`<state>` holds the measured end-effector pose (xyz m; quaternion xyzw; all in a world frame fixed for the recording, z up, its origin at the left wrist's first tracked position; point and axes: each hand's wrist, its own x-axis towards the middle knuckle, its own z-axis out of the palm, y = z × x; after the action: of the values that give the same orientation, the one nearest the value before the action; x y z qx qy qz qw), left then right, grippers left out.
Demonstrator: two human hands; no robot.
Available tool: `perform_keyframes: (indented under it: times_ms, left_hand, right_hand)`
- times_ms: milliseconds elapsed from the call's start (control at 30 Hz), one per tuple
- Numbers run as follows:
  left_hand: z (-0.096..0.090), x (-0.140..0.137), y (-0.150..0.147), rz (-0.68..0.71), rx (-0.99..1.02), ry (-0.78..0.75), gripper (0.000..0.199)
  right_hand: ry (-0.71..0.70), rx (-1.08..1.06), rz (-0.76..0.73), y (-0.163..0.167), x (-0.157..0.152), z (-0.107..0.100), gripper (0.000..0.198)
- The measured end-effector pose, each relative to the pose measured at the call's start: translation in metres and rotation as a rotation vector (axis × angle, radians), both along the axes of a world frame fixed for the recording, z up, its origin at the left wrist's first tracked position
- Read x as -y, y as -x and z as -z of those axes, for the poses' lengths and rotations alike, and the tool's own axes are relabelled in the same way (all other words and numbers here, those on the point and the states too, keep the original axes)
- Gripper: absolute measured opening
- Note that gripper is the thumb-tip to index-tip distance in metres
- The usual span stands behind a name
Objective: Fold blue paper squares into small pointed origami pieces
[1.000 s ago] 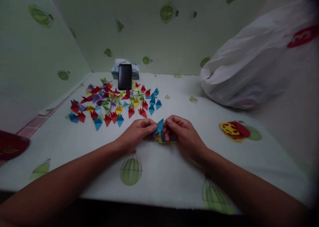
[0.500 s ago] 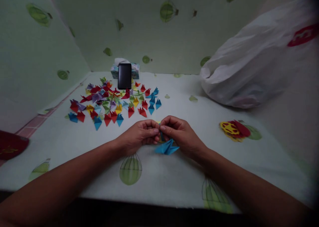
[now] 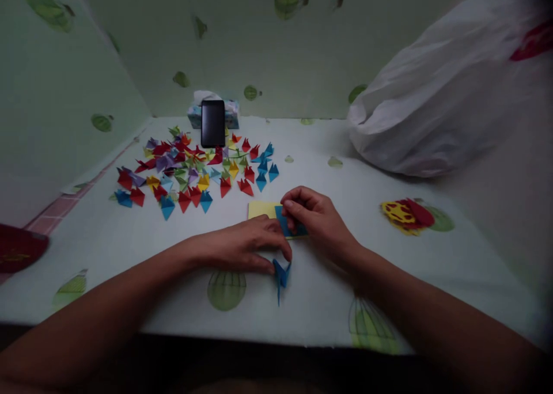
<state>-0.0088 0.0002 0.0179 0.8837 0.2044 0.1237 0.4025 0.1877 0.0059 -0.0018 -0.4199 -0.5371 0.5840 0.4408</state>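
In the head view, a small folded blue paper crane [image 3: 281, 274] is at the thumb and forefinger of my left hand [image 3: 254, 243], its long point toward me. My left fingertips close on its far end. My right hand [image 3: 313, 215] has its fingers curled into a pinch above a blue paper square [image 3: 280, 220]. Whatever may be between those fingertips is too small to make out. Under the blue square lies a yellow paper stack [image 3: 261, 208], partly covered by both hands.
Many folded paper pieces [image 3: 184, 195] in mixed colours spread at the back left. Behind them a black phone [image 3: 213, 123] leans on a tissue box [image 3: 232, 114]. A white plastic bag [image 3: 415, 112] bulges at the right, with red-and-yellow cutouts [image 3: 400, 214] in front of it.
My hands have parted. My left hand has come down to the blue crane, which has turned with its point toward me. The blue and yellow paper is now more exposed.
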Motion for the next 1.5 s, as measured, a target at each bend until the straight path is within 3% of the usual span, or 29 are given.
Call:
perform_keyframes:
  times_ms: [100,200,300,400,467,567,700,767,967,1033,1100,1133,1233,1300,1400,1500]
  left_hand:
    - [0.006,-0.002,0.0,0.028,-0.02,-0.04,0.008]
    - [0.008,-0.005,0.001,0.006,0.009,-0.067,0.014]
    - [0.009,-0.006,0.003,0.014,0.011,-0.075,0.006]
    - [0.012,-0.003,0.0,0.077,-0.018,-0.14,0.022]
    - [0.014,-0.001,-0.002,0.095,0.012,-0.204,0.002]
    - [0.012,-0.002,-0.002,-0.039,0.133,-0.271,0.009]
    - [0.003,-0.007,0.004,-0.388,0.255,-0.558,0.013]
    - [0.001,-0.008,0.006,-0.484,0.288,-0.67,0.013]
    - [0.006,-0.008,0.005,-0.512,0.362,-0.974,0.01]
    - [0.008,-0.008,0.005,-0.525,0.397,-0.986,0.011]
    - [0.009,-0.006,0.004,-0.578,0.451,-0.844,0.013]
    - [0.009,-0.005,0.003,-0.637,0.483,-0.703,0.012]
    - [0.01,-0.002,-0.001,-0.816,0.537,-0.124,0.009]
    - [0.011,0.0,-0.004,-0.812,0.533,0.184,0.016]
    - [0.013,0.003,-0.009,-0.779,0.568,0.392,0.023]
    - [0.014,0.005,-0.012,-0.799,0.609,0.437,0.022]
  right_hand:
    - [-0.022,0.018,-0.003,0.001,0.001,-0.001,0.017]
    - [-0.035,0.041,0.001,0.0,0.0,-0.002,0.018]
    - [-0.035,0.062,0.001,-0.001,-0.002,-0.004,0.018]
    - [-0.024,0.069,-0.002,-0.001,-0.001,-0.004,0.018]
    - [-0.019,0.065,0.0,-0.001,-0.001,-0.003,0.019]
    - [-0.025,0.056,0.007,-0.002,-0.001,-0.004,0.019]
    - [0.011,0.024,-0.047,-0.003,-0.002,-0.005,0.025]
    - [0.1,-0.059,-0.123,-0.003,-0.002,-0.004,0.029]
    - [0.282,-0.308,-0.317,0.0,0.001,-0.002,0.03]
    - [0.306,-0.309,-0.319,0.001,0.003,-0.003,0.028]
    - [0.309,-0.298,-0.285,0.002,0.004,-0.004,0.027]
    - [0.302,-0.295,-0.258,0.002,0.004,-0.004,0.026]
    - [0.24,-0.276,-0.165,0.003,0.005,-0.005,0.024]
    - [0.187,-0.253,-0.1,0.004,0.006,-0.004,0.023]
    - [0.138,-0.212,-0.061,0.005,0.007,0.0,0.022]
    - [0.118,-0.187,-0.08,0.007,0.008,0.003,0.021]
